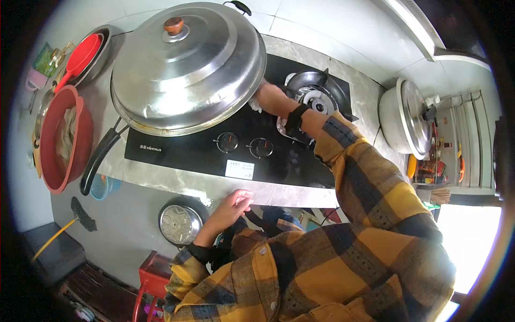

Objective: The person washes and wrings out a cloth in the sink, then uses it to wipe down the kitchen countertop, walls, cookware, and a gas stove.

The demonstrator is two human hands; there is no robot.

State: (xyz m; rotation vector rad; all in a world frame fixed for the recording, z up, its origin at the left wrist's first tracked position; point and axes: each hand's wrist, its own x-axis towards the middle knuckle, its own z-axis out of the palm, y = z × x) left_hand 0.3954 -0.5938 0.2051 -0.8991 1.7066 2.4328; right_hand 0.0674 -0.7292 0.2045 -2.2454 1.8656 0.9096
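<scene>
My right hand (272,100) reaches over the black gas stove (185,146), close to the rim of a large domed steel lid (188,70). Its fingers are closed on a crumpled whitish cloth (256,104), mostly hidden by the hand and lid. The lid covers a wide pan with a long black handle (100,161). To the right of this hand is the bare burner (319,102) with its black ring. At the counter's front edge, my left hand (236,205) is loosely closed, its fingers curled together with nothing visible in them.
A red-brown basin (57,161) and a red ladle-like scoop (84,56) are on the left. A large lidded pot (394,115) stands at the right, beside a wire rack (472,139). Below the counter are a round steel-coloured object (179,224) and a red stool (153,273).
</scene>
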